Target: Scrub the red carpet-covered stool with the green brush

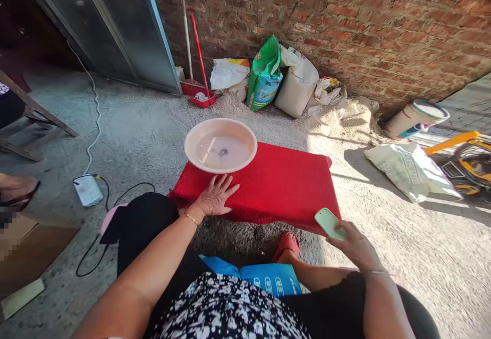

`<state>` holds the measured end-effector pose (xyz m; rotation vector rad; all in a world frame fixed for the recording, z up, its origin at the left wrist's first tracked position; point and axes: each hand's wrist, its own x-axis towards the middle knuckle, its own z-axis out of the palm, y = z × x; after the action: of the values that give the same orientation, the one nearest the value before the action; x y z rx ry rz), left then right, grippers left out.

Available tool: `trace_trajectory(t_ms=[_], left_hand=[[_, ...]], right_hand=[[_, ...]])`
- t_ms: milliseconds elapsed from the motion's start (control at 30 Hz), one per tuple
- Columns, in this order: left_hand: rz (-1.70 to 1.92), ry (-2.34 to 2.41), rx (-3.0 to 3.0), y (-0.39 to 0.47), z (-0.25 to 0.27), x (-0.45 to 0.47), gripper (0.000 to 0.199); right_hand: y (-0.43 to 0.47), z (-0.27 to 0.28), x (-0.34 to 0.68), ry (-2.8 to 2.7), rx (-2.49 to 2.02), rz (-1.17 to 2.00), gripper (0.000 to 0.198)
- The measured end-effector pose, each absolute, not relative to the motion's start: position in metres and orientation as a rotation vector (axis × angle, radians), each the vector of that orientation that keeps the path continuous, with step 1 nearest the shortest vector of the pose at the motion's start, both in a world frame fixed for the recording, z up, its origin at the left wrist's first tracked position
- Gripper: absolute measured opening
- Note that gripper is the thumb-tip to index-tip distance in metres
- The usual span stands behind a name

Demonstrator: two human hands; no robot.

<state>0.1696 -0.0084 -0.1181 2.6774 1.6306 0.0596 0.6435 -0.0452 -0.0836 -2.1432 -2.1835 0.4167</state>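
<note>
My left hand lies with fingers spread on the red cloth that covers a low table. Its fingertips are close to the near rim of a pale pink basin. Cloudy water fills part of the basin, and a small dark round thing shows in it. At the table's right front corner, my right hand grips a flat, rounded, light green piece with a small hole near its far end. The underside of that piece is hidden.
A blue packet is by my legs. To the left are a white power strip with cables and another person's foot. Sacks and a red dustpan stand by the brick wall. A bucket stands at right.
</note>
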Motion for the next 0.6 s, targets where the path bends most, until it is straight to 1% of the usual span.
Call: trace_trajectory(t_ms=[100,200,267,400,467,600], left_hand=[[0.060,1.639,2.668,-0.008,-0.119,0.169,0.089],[0.067,1.645,2.671,-0.009,-0.120,0.169,0.090],[0.062,1.642,2.681,-0.009,-0.120,0.169,0.091],[0.035,1.646,2.689,-0.009,-0.119,0.168,0.091],[0.023,1.654,2.691,-0.009,-0.119,0.168,0.091],[0.020,1.665,2.715,-0.009,-0.121,0.168,0.091]], right_hand=[[-0.052,-0.079,0.693,-1.903,-2.444,0.314,0.039],[-0.050,-0.073,0.691,-1.828,-2.466,0.177,0.044],[-0.044,-0.070,0.662,-1.939,-2.284,0.151,0.041],[-0.033,-0.065,0.569,-2.406,-1.593,0.206,0.031],[-0.034,-0.064,0.522,-2.579,-1.323,0.191,0.028],[-0.041,-0.067,0.450,-2.803,-1.050,0.104,0.027]])
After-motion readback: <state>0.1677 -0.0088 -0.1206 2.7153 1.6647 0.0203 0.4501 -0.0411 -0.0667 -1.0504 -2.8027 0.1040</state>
